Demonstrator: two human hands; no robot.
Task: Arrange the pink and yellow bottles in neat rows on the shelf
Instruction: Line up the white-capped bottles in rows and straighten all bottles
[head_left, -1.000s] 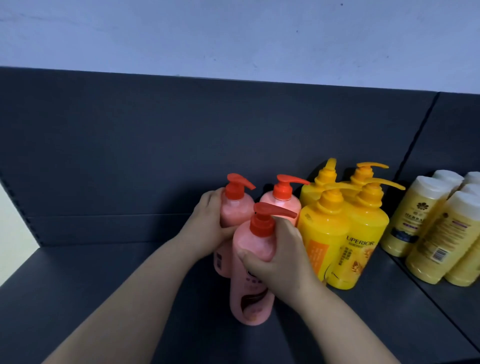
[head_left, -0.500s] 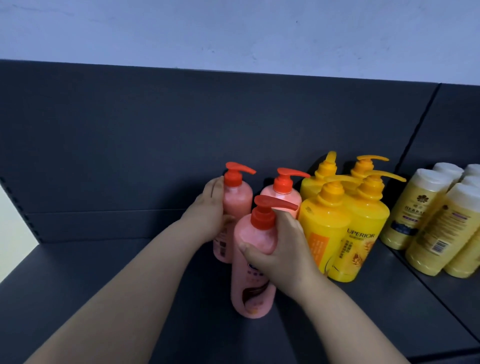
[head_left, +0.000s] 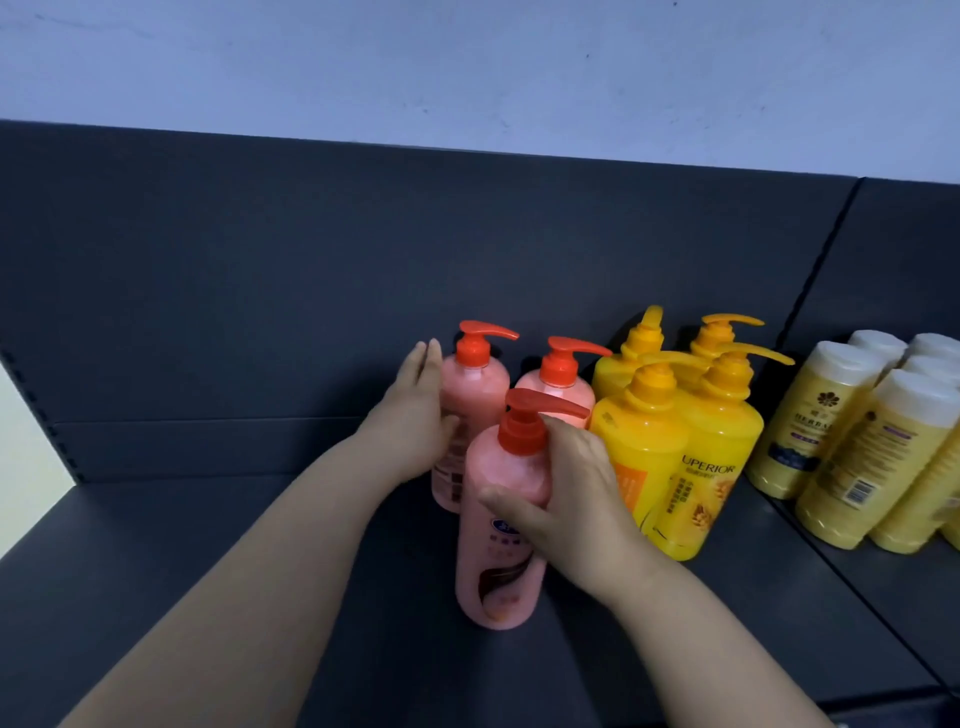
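facing: head view, looking down onto a dark grey shelf (head_left: 156, 571) with a dark back panel (head_left: 311, 260) and a pale wall (head_left: 467, 62) above it.
left hand (head_left: 415, 421): fingers straight and together, laid flat against the left side of the rear left pink bottle (head_left: 475, 395); thumb rests on the bottle's front; nothing is clasped.
right hand (head_left: 571, 499): wrapped round the upper body of the front pink bottle (head_left: 493, 571), thumb across its front, fingers curled round its right side just below its neck.
front pink bottle: upright on the shelf, nearest the camera, just in front of the two rear pink bottles and centred between them.
rear right pink bottle (head_left: 576, 392): upright, just beside the rear left one, its lower body hidden behind the front bottle and the right hand.
red pumps (head_left: 522, 431): all three spouts point to the right.
yellow bottles (head_left: 722, 457): four pump bottles, upright, two in front and two behind, packed together just right of the pink group; the front left one stands just beside the right hand.
pale yellow bottles (head_left: 810, 431): white-capped, grouped on the adjoining shelf section (head_left: 909, 597) at far right, apart from the pump bottles.
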